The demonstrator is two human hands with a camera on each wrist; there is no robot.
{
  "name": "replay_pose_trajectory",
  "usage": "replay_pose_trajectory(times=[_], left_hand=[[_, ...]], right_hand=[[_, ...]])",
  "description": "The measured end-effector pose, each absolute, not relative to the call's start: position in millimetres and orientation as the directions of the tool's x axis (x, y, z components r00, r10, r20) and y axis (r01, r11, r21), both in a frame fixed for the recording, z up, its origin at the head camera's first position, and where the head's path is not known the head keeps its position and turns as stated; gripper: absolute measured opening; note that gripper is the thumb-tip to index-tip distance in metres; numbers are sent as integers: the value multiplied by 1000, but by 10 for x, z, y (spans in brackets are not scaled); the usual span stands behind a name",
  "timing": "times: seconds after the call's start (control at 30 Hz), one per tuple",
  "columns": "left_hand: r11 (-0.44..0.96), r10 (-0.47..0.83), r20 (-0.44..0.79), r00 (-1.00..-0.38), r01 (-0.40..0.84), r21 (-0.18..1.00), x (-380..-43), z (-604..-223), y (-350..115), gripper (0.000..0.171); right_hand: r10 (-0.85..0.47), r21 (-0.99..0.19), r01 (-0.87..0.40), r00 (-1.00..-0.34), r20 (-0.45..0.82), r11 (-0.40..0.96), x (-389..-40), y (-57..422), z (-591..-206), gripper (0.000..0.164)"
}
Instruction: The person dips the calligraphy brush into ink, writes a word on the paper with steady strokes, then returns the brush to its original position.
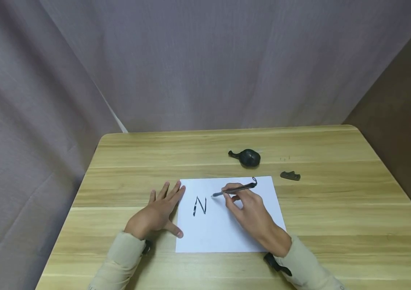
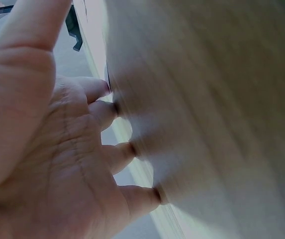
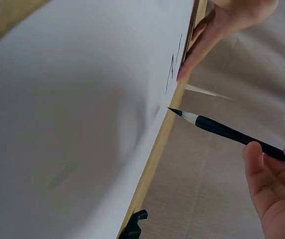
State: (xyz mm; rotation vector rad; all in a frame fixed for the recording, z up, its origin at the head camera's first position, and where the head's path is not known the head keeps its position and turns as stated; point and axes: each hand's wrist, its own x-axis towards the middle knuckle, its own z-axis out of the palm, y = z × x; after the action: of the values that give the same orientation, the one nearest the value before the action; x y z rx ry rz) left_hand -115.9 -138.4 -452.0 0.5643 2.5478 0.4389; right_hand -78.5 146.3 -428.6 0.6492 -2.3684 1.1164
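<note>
A white sheet of paper (image 1: 227, 233) lies on the wooden table and bears a black letter N (image 1: 200, 206) on its left half. In my right hand (image 1: 250, 213) I pinch a dark-handled ink brush (image 1: 239, 188), tilted, its tip just right of the N. The right wrist view shows the brush (image 3: 222, 129) with a black tip and pale upper bristles; whether the tip touches the paper I cannot tell. My left hand (image 1: 156, 213) rests with spread fingers at the sheet's left edge, thumb on the paper. In the left wrist view its fingertips (image 2: 140, 199) meet the table.
Behind the sheet sits a dark, round-bodied object with a short neck (image 1: 250, 158). To its right lies a small, dark, notched piece (image 1: 290, 176), perhaps a brush rest. Grey curtains (image 1: 205, 68) hang behind the table (image 1: 336, 217) and along its left side.
</note>
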Motion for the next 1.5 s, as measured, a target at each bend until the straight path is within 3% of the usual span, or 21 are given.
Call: replay_pose_trajectory(times=[1.5], left_hand=[[847, 484, -387, -785, 310, 432, -1164, -4509, -1406, 143]], right_hand=[[-292, -553, -602, -783, 549, 575, -485, 1583, -4317, 23]])
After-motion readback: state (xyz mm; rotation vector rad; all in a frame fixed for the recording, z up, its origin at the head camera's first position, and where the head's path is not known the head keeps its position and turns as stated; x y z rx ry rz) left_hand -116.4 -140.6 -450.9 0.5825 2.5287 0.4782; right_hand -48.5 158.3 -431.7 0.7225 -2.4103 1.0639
